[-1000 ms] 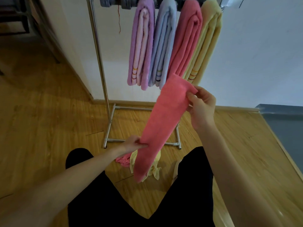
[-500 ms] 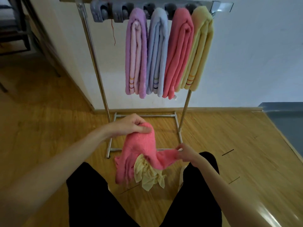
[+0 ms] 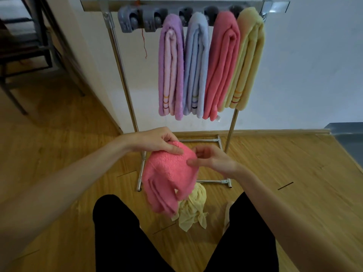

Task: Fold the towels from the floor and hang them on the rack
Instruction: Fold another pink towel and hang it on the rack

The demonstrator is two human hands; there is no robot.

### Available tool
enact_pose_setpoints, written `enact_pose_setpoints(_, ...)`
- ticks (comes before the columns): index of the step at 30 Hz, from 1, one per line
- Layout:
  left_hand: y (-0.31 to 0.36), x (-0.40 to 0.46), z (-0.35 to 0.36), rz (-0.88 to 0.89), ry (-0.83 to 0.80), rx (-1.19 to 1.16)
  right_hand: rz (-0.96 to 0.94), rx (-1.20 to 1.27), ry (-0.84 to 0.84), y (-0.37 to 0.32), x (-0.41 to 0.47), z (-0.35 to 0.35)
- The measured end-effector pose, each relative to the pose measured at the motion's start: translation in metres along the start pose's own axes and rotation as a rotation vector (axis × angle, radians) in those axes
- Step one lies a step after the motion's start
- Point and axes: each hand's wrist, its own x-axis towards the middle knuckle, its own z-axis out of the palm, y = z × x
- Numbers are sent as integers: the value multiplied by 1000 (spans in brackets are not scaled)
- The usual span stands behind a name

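A folded pink towel (image 3: 169,179) hangs doubled over between my hands, in front of the metal rack (image 3: 121,61). My left hand (image 3: 157,142) grips its top fold from the left. My right hand (image 3: 214,160) pinches the same fold from the right with thumb and fingers. Below it a crumpled yellow towel (image 3: 193,211) lies on the wooden floor between my knees. On the rack's top bar hang folded towels: purple (image 3: 170,65), light blue (image 3: 196,65), pink (image 3: 223,65) and yellow (image 3: 246,61).
Grey clips (image 3: 141,19) sit on the left part of the rack bar, with no towels on them. A white wall stands behind the rack. Dark chair legs (image 3: 23,55) are at the far left. My black-clad legs (image 3: 121,238) fill the bottom.
The pink towel went from stretched out long to folded in half. My right hand dropped, then rose to meet my left hand at the top fold.
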Motion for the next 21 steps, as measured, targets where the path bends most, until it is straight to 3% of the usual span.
enact_pose_setpoints(6, -6, -24, -23, -14, 59, 65, -21, -113, -31, -31, 1, -22)
enact_pose_setpoints(11, -12, -54, -52, 15, 71, -65, -38, -75, 33, -39, 5, -36)
enact_pose_setpoints(13, -7, -59, -62, 40, 69, 110, -106, -152, -32, -57, 10, -36)
enact_pose_setpoints(15, -2, -58, -75, 18, 87, 311, -212, -385, -69, -81, 22, -32)
enact_pose_setpoints(21, 19, -58, -124, -25, 373, 685, -242, -909, -150, -146, 77, -24)
